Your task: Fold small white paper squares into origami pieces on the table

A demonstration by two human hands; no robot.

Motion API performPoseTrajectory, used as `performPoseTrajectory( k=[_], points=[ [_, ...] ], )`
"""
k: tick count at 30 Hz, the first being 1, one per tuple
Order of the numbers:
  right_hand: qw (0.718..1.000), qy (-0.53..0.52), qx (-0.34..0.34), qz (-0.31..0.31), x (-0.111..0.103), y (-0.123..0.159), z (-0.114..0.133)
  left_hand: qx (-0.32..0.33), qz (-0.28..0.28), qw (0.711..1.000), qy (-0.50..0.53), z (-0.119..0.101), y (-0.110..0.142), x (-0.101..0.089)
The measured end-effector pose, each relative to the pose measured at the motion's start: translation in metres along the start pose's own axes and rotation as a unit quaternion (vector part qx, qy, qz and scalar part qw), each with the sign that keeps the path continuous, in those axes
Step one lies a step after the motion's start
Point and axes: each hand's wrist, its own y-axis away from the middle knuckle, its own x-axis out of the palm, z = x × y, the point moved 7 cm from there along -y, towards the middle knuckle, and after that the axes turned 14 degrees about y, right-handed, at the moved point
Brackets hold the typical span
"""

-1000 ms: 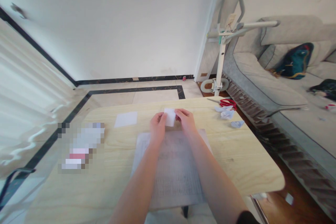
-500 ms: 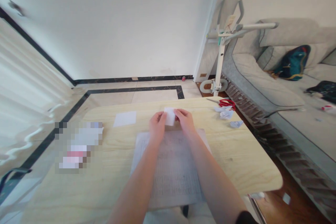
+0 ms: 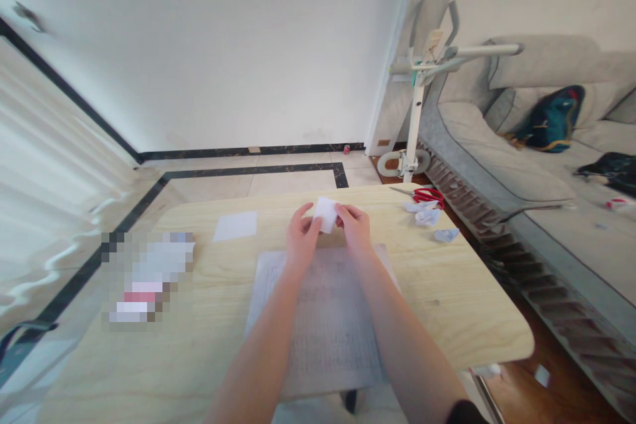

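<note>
A small white piece of paper is held up between my two hands, just beyond the far edge of a large printed sheet. My left hand pinches its lower left corner with the thumb, the index finger raised away from it. On the other side, my right hand grips the paper's right edge between thumb and fingers. Whether the paper is folded, I cannot tell. Another flat white sheet of paper lies on the table to the left of my hands.
Red-handled scissors and several crumpled paper scraps lie at the wooden table's far right. A blurred-out item is on the left. Beyond the table stand exercise equipment and a grey sofa.
The paper has tilted clockwise and risen slightly. My left hand has shifted its grip down to the lower corner, with its index finger lifted off.
</note>
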Motion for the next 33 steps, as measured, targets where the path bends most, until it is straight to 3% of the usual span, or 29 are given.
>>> performPoseTrajectory(
  k=[5, 12, 17, 33],
  points=[
    [0.999, -0.034, 0.021, -0.005, 0.001, -0.003, -0.009, 0.003, -0.005, 1.000, -0.004, 0.001, -0.001, -0.001],
    [0.996, -0.018, 0.045, 0.078, 0.013, 0.000, -0.014, -0.005, -0.004, 1.000, -0.003, 0.002, -0.003, -0.002],
    [0.996, -0.042, 0.048, 0.060, 0.010, -0.002, -0.019, -0.028, 0.022, 0.999, 0.013, 0.002, 0.000, 0.005],
    [0.997, -0.030, 0.051, 0.045, 0.007, -0.004, -0.020, -0.045, 0.029, 0.999, 0.002, 0.002, 0.002, 0.007]
  ],
)
